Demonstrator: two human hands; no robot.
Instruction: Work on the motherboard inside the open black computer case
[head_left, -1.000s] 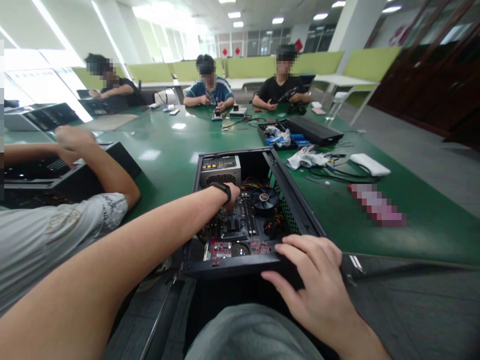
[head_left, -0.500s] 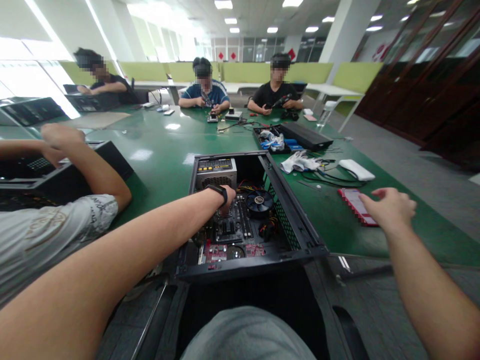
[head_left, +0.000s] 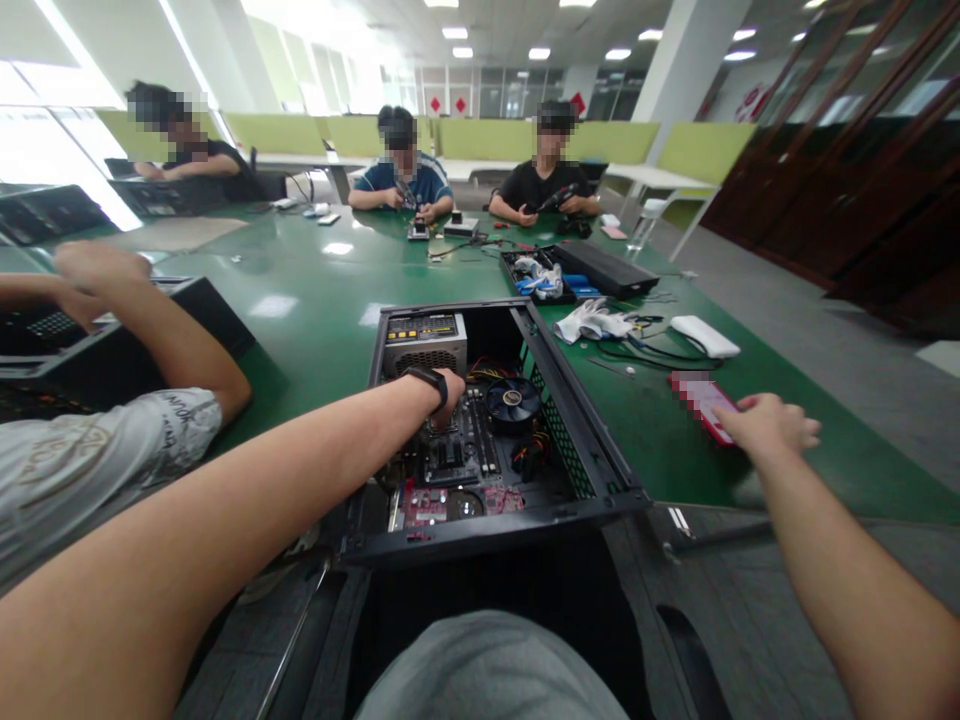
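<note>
Our left hand (head_left: 448, 388) reaches deep into the open computer case (head_left: 480, 420) on the counter (head_left: 315, 300), fingers hidden, grip unclear. Our right hand (head_left: 765, 425) rests loosely on the red phone (head_left: 701, 398). Boards and fan (head_left: 513, 399) are seated; the side panel remains off.

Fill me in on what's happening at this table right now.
A person sits at a green table with an open computer case in front of them. Their left hand, a dark band on its wrist, reaches down onto the motherboard inside. Their right hand rests on a red phone lying beside the case. Other people work at computers around the table.
</note>
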